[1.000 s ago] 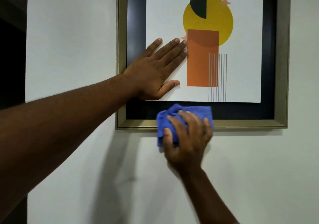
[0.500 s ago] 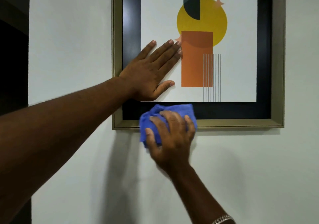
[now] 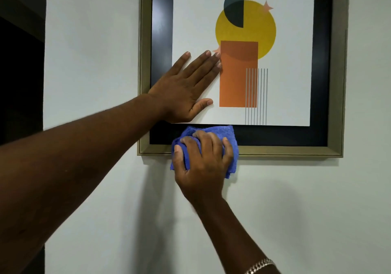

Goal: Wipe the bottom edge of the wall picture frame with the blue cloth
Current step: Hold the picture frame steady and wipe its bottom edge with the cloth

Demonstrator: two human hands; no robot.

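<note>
A gold-framed picture frame [image 3: 292, 151] with a black mat and an abstract print hangs on the white wall. My left hand [image 3: 186, 89] lies flat and spread on the print's lower left part, pressing against the glass. My right hand [image 3: 203, 161] is shut on the bunched blue cloth [image 3: 231, 136], which is pressed over the frame's bottom edge, left of its middle. The cloth covers part of the black mat, the gold rail and a strip of wall below.
White wall [image 3: 296, 210] surrounds the frame. A dark opening [image 3: 19, 73] lies at the far left past the wall's corner. A metal bracelet [image 3: 259, 265] sits on my right wrist.
My right hand slid the blue cloth leftward along the frame's bottom edge, then slightly back to the right. My left hand stayed flat on the print.
</note>
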